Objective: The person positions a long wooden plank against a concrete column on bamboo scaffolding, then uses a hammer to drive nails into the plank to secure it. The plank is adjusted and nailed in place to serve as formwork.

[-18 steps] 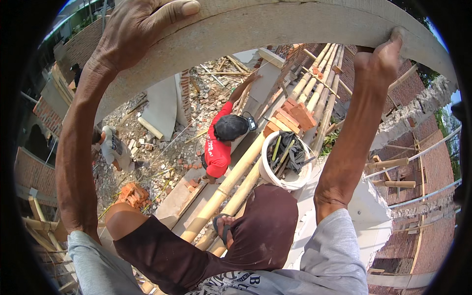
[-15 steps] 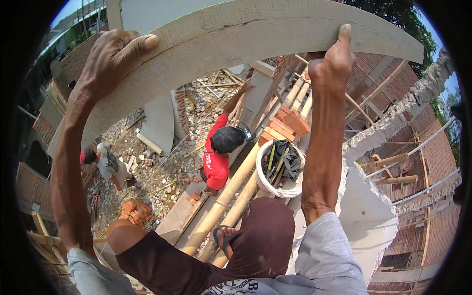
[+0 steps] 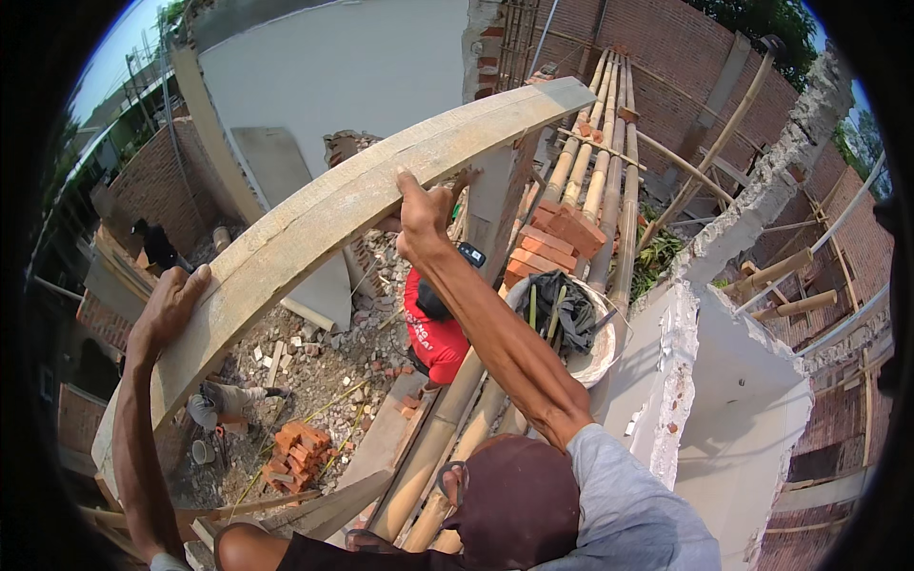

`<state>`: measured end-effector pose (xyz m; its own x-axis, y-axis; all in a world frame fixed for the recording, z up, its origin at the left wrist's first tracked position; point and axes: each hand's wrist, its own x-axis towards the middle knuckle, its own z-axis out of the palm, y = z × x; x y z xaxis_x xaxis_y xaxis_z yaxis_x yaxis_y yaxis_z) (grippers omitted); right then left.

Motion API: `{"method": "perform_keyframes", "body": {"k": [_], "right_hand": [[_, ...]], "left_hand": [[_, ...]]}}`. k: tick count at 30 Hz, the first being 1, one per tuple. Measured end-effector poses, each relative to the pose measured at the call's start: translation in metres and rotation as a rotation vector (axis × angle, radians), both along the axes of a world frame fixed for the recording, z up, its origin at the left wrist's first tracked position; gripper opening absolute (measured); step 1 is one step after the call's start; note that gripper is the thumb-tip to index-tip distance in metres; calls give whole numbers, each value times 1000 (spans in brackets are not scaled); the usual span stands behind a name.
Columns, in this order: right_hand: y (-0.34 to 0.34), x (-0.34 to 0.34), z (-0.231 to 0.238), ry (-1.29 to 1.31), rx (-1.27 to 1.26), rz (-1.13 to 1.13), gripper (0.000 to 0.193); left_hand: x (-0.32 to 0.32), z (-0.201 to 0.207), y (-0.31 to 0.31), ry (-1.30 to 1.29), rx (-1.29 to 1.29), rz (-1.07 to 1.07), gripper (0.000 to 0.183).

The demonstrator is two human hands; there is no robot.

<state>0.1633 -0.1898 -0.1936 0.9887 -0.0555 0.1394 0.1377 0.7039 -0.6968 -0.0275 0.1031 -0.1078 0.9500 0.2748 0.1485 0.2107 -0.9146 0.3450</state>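
Observation:
A long pale wooden board (image 3: 314, 209) slants across my view from the lower left to the upper middle; its edges look bowed in this picture. My left hand (image 3: 169, 309) grips its near lower part, thumb on the upper face. Further up the board, my right hand (image 3: 424, 214) is closed on the lower edge, with the thumb on the face and the other fingers partly hidden. Below and beyond my right forearm, a person in a red shirt (image 3: 438, 328) and dark cap stands, partly covered by the board and my arm.
Bamboo poles (image 3: 612, 181) run beneath me and away. Orange bricks (image 3: 552, 246) and a white bucket (image 3: 602, 350) holding dark cloth rest on them. A broken-edged wall (image 3: 671, 390) rises at right. Below left are rubble, a brick pile (image 3: 297, 455) and another person (image 3: 219, 404).
The board has swung from lying across the top to a steeper slant, its far end shifting left. Both my hands have come lower, the right one moving well to the left.

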Motion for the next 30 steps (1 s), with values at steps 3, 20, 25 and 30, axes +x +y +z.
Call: {"method": "perform_keyframes", "body": {"k": [3,20,25,30], "right_hand": [[16,0,-8,45,-64,64,31],[108,49,-93,136,-219,73,27],[104,52,-112,233,-303,72,27],[94,50,-121,281,-328,21,29]], "left_hand": [[-9,-18,19,153,-101,105,65],[-24,-96,50,109,-123,150,73],[-18,-129,48,79,-157,130,72],[-11,-137,41,143,-135,116,72]]}}
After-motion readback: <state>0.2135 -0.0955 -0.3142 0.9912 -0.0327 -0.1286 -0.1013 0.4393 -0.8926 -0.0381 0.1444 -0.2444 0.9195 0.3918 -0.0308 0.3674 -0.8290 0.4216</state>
